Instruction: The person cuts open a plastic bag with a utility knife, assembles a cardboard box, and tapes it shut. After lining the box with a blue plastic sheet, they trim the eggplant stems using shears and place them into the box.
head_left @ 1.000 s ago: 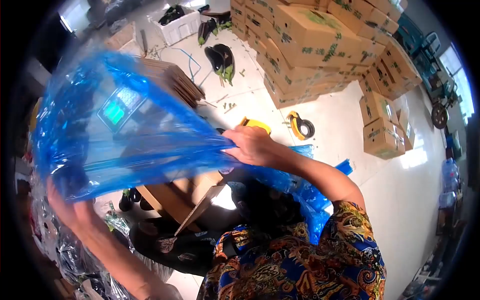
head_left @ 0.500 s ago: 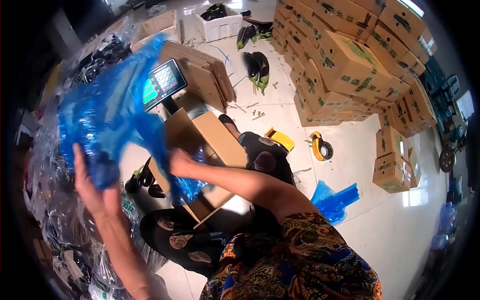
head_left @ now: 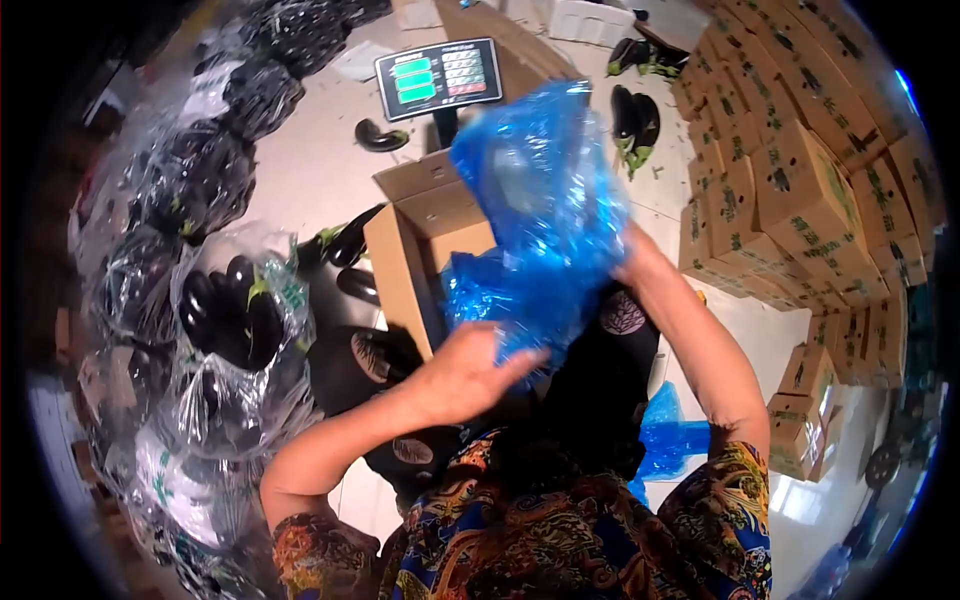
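blue bag [head_left: 545, 190]: bunched over the open cardboard box [head_left: 393, 275], right between the hands | left hand [head_left: 465, 375]: grip's pinching its near end | right hand [head_left: 636, 253]: up against its right side, fingers hidden, so can't really tell that grip

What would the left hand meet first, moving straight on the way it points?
Most likely the blue bag: the fingers of the left hand seem right against its lower part. Depth is hard to judge here.
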{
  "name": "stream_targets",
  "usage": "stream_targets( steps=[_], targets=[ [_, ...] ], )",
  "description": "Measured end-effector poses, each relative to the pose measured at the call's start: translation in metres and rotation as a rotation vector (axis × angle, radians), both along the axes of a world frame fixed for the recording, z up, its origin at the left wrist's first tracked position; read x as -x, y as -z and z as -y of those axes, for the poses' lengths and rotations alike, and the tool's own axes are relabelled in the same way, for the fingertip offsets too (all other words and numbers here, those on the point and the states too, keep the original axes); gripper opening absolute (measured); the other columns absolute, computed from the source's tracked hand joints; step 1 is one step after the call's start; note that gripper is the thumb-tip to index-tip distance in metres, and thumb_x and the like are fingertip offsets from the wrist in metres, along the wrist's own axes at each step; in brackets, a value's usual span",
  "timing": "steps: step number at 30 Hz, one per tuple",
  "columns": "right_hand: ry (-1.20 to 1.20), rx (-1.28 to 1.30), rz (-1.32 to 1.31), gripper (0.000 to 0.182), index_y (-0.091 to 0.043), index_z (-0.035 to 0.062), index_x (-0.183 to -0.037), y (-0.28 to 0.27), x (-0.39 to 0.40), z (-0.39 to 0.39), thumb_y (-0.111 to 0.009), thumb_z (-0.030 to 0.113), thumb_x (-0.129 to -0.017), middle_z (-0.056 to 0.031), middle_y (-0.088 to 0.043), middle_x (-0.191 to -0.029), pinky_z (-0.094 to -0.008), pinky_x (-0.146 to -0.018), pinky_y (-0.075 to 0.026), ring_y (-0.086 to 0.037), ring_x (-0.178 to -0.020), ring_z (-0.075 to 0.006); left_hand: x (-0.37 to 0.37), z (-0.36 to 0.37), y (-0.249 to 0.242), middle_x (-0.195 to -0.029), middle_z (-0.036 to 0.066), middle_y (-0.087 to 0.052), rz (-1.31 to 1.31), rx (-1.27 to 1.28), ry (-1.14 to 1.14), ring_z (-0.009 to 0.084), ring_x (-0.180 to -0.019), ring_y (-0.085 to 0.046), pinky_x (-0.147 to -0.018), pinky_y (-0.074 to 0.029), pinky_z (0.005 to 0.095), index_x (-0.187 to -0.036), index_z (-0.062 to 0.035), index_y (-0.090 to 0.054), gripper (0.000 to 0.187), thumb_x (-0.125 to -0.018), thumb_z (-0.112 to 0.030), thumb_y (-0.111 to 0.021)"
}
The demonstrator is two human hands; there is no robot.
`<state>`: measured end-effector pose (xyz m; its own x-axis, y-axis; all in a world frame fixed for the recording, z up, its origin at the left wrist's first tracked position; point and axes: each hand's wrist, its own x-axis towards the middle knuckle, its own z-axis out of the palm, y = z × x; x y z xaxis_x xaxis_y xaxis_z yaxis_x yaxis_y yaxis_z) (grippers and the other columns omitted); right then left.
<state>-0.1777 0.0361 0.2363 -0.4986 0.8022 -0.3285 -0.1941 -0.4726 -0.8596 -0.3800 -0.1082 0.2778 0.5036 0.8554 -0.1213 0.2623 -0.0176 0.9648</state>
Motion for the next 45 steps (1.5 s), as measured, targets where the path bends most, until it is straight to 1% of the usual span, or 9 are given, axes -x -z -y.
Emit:
stream_targets(
  steps=[2,6,10,12,16,33,37,40,45],
  targets=[
    [0.116,-0.017,-0.069,0.032,-0.055,0.0012,-0.114,-0.014,0.0,-0.001,-0.052,0.028,-0.096,-0.0086,-0.063,-0.101,-0.0294,-0.077,-0.054,-0.063,-0.087,-0.0143,-0.008,0.012,0.035,-0.106,0.02,-0.062,-0.056,-0.381,0.166,0.0355,-0.097,-0.062,-0.083,-0.054,0.0396,-0.121,-0.0064,-0.058,0.043,-0.079,0.0,-0.062],
    [0.159,-0.056,-0.109,0.034,-0.055,0.0011,-0.113,-0.024,-0.003,-0.003,-0.049,0.031,-0.097,-0.0095,-0.063,-0.101,-0.0297,-0.079,-0.053,-0.062,-0.09,-0.0155,-0.035,0.047,0.037,-0.117,0.018,-0.056,-0.535,-0.107,0.615,0.0374,-0.1,-0.061,-0.083,-0.052,0.0429,-0.135,-0.0078,-0.048,0.061,-0.075,-0.003,-0.059],
    [0.1,-0.074,-0.123,0.037,-0.055,0.0009,-0.112,-0.027,-0.01,0.007,-0.047,0.034,-0.098,-0.0103,-0.062,-0.101,-0.0301,-0.08,-0.051,-0.06,-0.093,-0.0168,-0.019,0.043,0.034,-0.123,0.019,-0.053,-0.639,-0.044,0.639,0.0348,-0.1,-0.062,-0.08,-0.053,0.043,-0.145,-0.0118,-0.034,0.065,-0.085,-0.013,-0.058],
    [0.107,-0.096,-0.128,0.038,-0.055,0.0009,-0.112,-0.029,-0.012,0.012,-0.045,0.035,-0.099,-0.0107,-0.062,-0.101,-0.0302,-0.081,-0.05,-0.06,-0.094,-0.0174,-0.001,0.025,0.022,-0.112,0.019,-0.06,-0.362,-0.364,0.262,0.0349,-0.098,-0.062,-0.084,-0.053,0.0416,-0.134,-0.0065,-0.046,0.052,-0.086,-0.017,-0.063],
    [0.233,-0.136,-0.168,0.041,-0.054,0.0007,-0.111,-0.035,0.003,0.009,-0.043,0.038,-0.1,-0.0116,-0.061,-0.101,-0.0306,-0.083,-0.048,-0.058,-0.097,-0.0186,-0.004,-0.012,-0.011,-0.109,0.006,-0.056,0.198,0.06,-0.376,0.0168,-0.1,-0.055,-0.089,-0.046,0.0327,-0.133,-0.0047,-0.046,0.05,-0.09,-0.023,-0.064],
    [0.011,-0.231,0.028,0.016,-0.054,0.001,-0.096,0.012,0.029,0.053,-0.065,0.005,-0.085,-0.0023,-0.062,-0.089,-0.021,-0.068,-0.047,-0.057,-0.081,-0.0069,-0.032,-0.015,0.044,-0.103,0.0,-0.057,0.876,0.521,-0.806,0.0115,-0.099,-0.055,-0.084,-0.048,0.0314,-0.111,-0.0102,-0.053,0.023,-0.093,-0.021,-0.062],
    [0.17,-0.93,0.34,0.017,-0.054,0.0039,-0.087,0.029,0.049,0.079,-0.069,0.001,-0.08,-0.0036,-0.059,-0.087,-0.0218,-0.069,-0.045,-0.055,-0.078,-0.0095,-0.02,-0.031,0.053,-0.095,0.003,-0.06,0.973,0.539,-0.721,0.0149,-0.088,-0.059,-0.073,-0.053,0.0364,-0.1,-0.0105,-0.056,0.013,-0.094,-0.021,-0.06],
    [0.231,-0.354,-0.095,0.017,-0.054,0.0038,-0.086,0.014,0.041,0.077,-0.07,0.002,-0.079,-0.0046,-0.058,-0.088,-0.0215,-0.069,-0.046,-0.055,-0.078,-0.01,-0.008,-0.036,0.052,-0.098,0.004,-0.063,1.108,0.525,-0.771,0.0167,-0.094,-0.061,-0.083,-0.054,0.0397,-0.105,-0.0088,-0.057,0.012,-0.095,-0.016,-0.057],
    [0.276,0.062,-0.006,0.032,-0.052,0.0011,-0.097,-0.016,0.026,0.065,-0.061,0.031,-0.09,-0.0052,-0.059,-0.087,-0.0212,-0.07,-0.047,-0.055,-0.075,-0.0095,0.022,-0.038,0.031,-0.109,0.014,-0.061,1.17,0.424,-0.755,0.0274,-0.103,-0.06,-0.087,-0.051,0.0469,-0.112,-0.0055,-0.054,0.023,-0.094,-0.02,-0.059]
  ],
)
